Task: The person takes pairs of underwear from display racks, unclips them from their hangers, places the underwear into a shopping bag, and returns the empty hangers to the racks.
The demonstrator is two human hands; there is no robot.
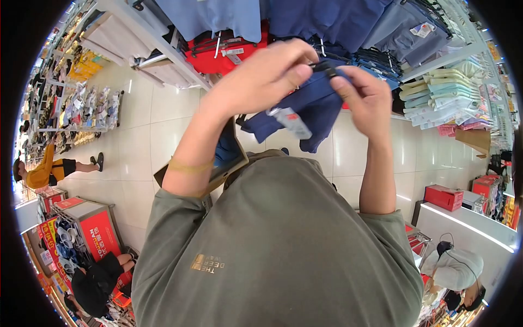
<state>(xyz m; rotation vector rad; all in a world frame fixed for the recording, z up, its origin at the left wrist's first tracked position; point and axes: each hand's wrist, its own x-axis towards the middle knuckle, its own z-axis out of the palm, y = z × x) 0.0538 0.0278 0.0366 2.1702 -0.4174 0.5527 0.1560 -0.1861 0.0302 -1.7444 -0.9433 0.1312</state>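
Observation:
A navy garment (318,115), which looks like shorts, hangs between my hands with a white and red tag (294,122) on its front. A black clip hanger (326,67) grips its upper edge. My left hand (267,76) has its thumb and fingers closed at the hanger's left part; the fingertips are slightly blurred. My right hand (366,98) pinches the hanger and the garment's edge at the right end. Below my left forearm, an open brown box (239,159) with dark blue cloth inside is partly hidden by the arm.
Ahead is a rack with light blue shorts (215,19), navy garments (327,24) and red ones (218,61). Folded pale shirts (444,95) are stacked at right. Pale floor tiles (133,147) run between displays. People are at left (46,171), lower left (98,280) and lower right (455,270).

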